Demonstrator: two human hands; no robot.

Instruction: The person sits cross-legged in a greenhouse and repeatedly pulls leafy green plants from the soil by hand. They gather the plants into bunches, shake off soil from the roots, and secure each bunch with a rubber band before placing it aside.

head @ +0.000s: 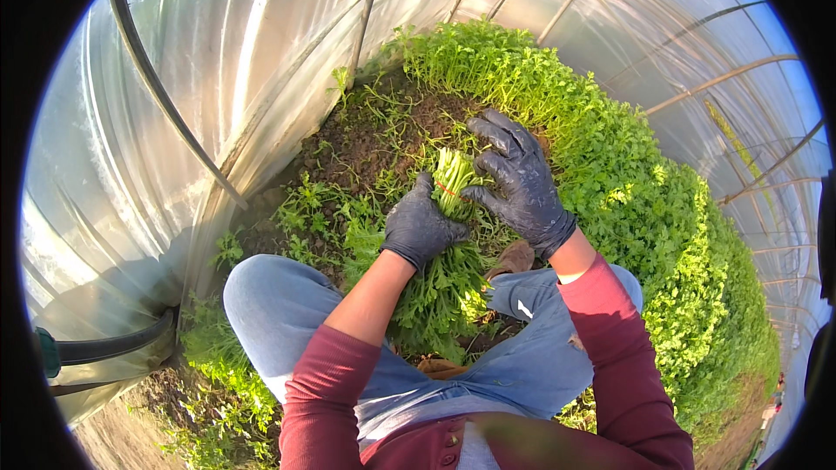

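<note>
My left hand point(424, 225), in a dark glove, grips a bunch of leafy greens point(455, 173) around its stems. A thin red band point(447, 189) circles the stems near their pale cut ends, which point away from me. The leaves hang down toward my lap between my knees. Beside the bunch, on its right, is my right hand point(519, 176), also gloved, with its fingers spread and curved. Its thumb tip lies close to the red band; whether it touches cannot be made out.
A dense bed of standing greens point(627, 209) curves along the right. Brown soil point(366, 137) with scattered cuttings lies ahead. Clear plastic sheeting point(215, 78) on curved poles point(157, 85) rises close at the left. My bent knees point(274, 300) flank the bunch.
</note>
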